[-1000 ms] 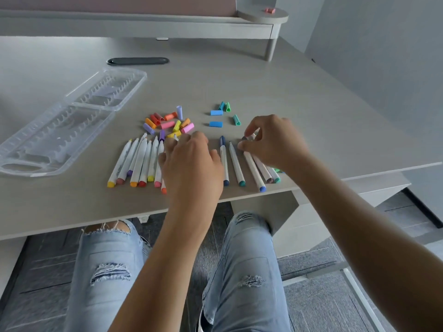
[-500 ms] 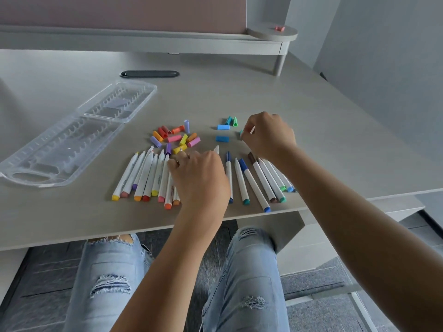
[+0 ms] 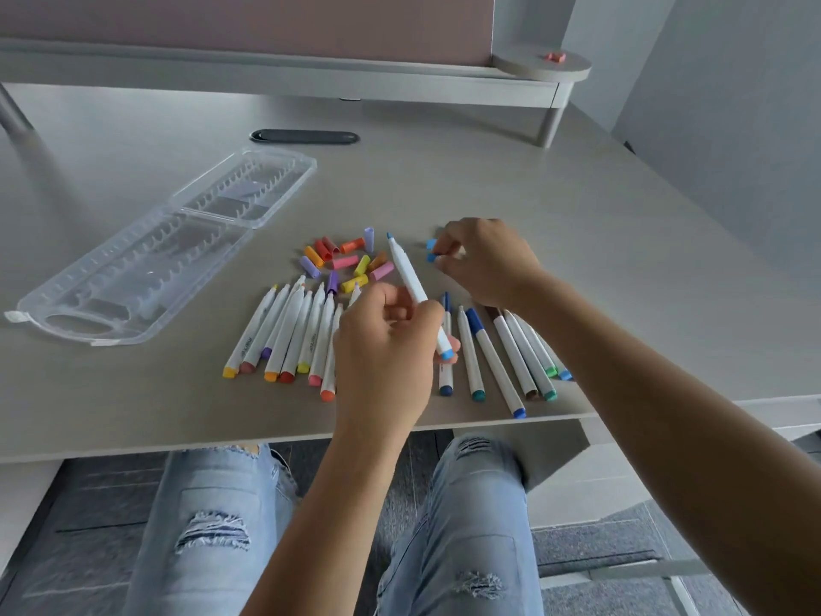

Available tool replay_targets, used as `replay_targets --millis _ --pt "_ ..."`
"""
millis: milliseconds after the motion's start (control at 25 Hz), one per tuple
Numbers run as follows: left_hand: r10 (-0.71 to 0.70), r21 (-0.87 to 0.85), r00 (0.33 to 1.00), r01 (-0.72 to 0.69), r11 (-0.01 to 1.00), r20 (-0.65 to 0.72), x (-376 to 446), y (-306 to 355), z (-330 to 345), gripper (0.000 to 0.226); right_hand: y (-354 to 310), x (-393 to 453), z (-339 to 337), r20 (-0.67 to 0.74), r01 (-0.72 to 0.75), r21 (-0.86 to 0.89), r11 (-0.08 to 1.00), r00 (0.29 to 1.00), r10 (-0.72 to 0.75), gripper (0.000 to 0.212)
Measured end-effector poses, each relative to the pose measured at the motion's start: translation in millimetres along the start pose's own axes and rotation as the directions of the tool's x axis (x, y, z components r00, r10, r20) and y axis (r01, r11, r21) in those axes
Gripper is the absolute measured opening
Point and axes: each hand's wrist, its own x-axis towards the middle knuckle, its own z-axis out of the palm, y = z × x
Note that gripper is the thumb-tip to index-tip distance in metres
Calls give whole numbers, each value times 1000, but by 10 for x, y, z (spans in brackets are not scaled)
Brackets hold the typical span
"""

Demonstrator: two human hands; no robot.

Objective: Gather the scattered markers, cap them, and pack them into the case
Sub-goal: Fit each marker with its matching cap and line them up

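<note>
My left hand (image 3: 386, 344) grips an uncapped light-blue marker (image 3: 408, 275), lifted above the desk with its tip pointing away from me. My right hand (image 3: 484, 260) reaches over the blue caps, its fingertips pinching a blue cap (image 3: 431, 258); a second blue cap (image 3: 431, 244) lies just beyond. A pile of warm-coloured caps (image 3: 344, 260) sits mid-desk. White markers lie in two rows: a warm-coloured row (image 3: 288, 331) on the left and a blue-green row (image 3: 506, 349) on the right, partly under my right forearm. The clear open case (image 3: 146, 255) lies at the left.
A dark oval grommet (image 3: 304, 136) is set in the desk (image 3: 577, 215) behind the case. A raised shelf (image 3: 311, 77) runs along the back, with a small pink thing (image 3: 555, 56) on its round end. The desk's front edge is close to the marker ends.
My left hand has lifted a light-blue marker off the desk. My right hand has moved away from the markers to the blue caps and taken hold of one.
</note>
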Motion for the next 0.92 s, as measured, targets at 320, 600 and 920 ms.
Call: replay_targets --millis 320,600,920 --pt "-159 -241 960 214 947 229 -154 31 48 33 58 -490 -318 123 -190 871 454 977 172 16" --pt "-125 -200 952 185 962 279 -246 -5 63 37 13 -745 -433 245 -274 946 175 955 170 15" --pt "-103 -127 954 144 981 283 -220 -128 50 29 -61 -891 -474 213 -253 911 327 965 153 14"
